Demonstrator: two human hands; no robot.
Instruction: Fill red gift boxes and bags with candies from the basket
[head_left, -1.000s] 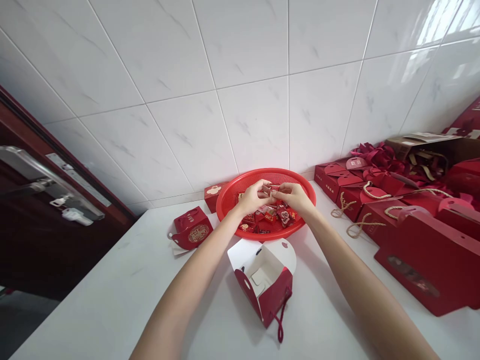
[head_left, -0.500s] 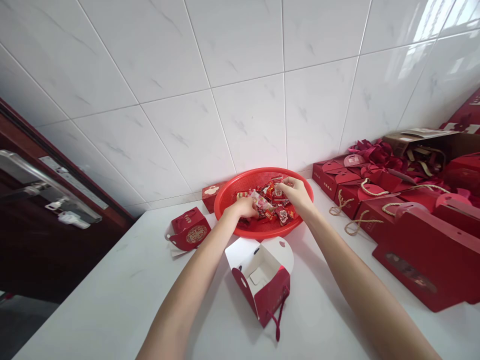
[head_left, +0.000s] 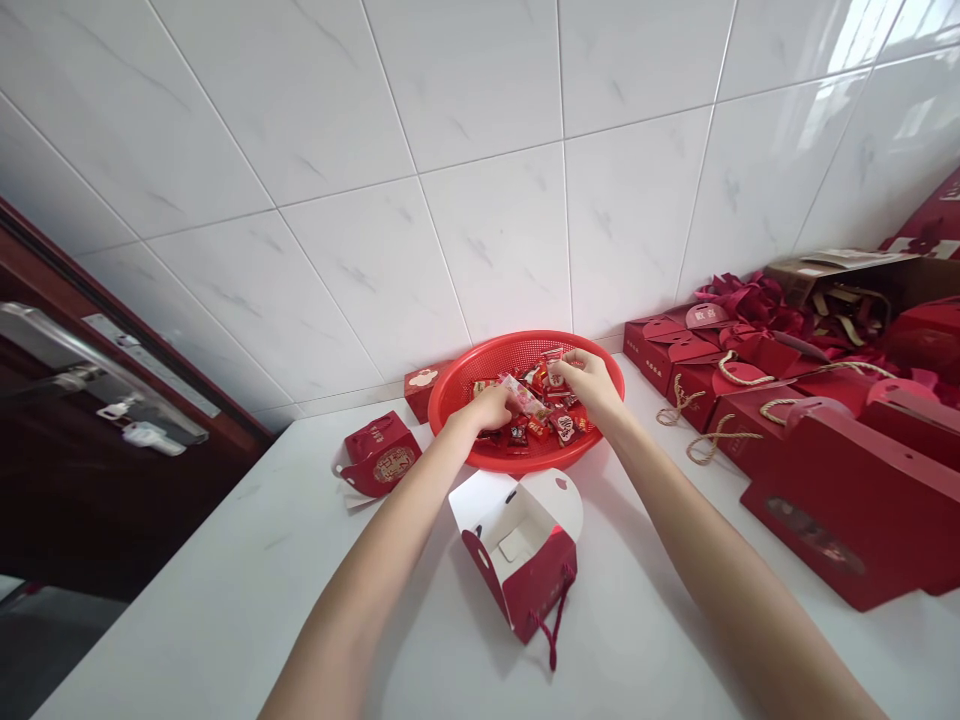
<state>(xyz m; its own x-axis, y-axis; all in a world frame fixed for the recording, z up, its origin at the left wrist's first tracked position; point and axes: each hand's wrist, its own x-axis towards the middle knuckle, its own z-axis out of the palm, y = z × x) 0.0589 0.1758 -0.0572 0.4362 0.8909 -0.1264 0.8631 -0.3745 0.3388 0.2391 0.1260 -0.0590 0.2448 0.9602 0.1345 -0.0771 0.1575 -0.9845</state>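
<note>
A red plastic basket (head_left: 541, 462) by the wall holds many wrapped candies (head_left: 564, 424). Inside its left part, my left hand (head_left: 495, 407) is closed on a pink-and-white wrapped candy (head_left: 525, 397). At the basket's right side, my right hand (head_left: 589, 382) pinches a red wrapped candy (head_left: 556, 376) between thumb and fingers. In front of the basket stands an open red box (head_left: 541, 585) with a white inside, its flaps spread and a dark red cord hanging from it; no candy shows in it.
Another red box (head_left: 384, 455) lies left of the basket, and a small one (head_left: 425, 390) is behind it. Many red gift boxes (head_left: 847, 500) with rope handles crowd the right side, near a cardboard box (head_left: 806, 272). A dark door (head_left: 75, 470) stands at the left.
Both hands stay in the basket with small finger shifts, and the candies under my left hand have moved a little. The view has shifted slightly.
</note>
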